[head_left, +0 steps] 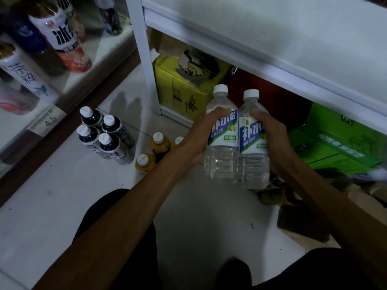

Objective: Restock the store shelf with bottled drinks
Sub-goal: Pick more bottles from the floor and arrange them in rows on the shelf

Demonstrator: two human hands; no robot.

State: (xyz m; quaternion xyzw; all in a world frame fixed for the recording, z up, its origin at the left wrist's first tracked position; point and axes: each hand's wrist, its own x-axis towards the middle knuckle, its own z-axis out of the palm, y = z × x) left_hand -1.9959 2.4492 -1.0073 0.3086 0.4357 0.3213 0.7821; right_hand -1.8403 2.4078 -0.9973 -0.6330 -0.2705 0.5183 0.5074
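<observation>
The left hand's (199, 137) fingers are clamped round the label of a clear plastic bottle with a white cap (220, 164). The right hand (271, 141) grips a matching second bottle (253, 172). The two bottles are touching, upright, held below the near edge of the white metal shelf (272, 42). To the left, four dark white-capped bottles (105, 139) and some yellow bottles (156, 148) stand on the pale floor (62, 195).

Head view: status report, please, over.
Left grip holds left bottle, right grip holds right bottle. Both upright, side by side, below white shelf. Path to shelf looks open.
</observation>
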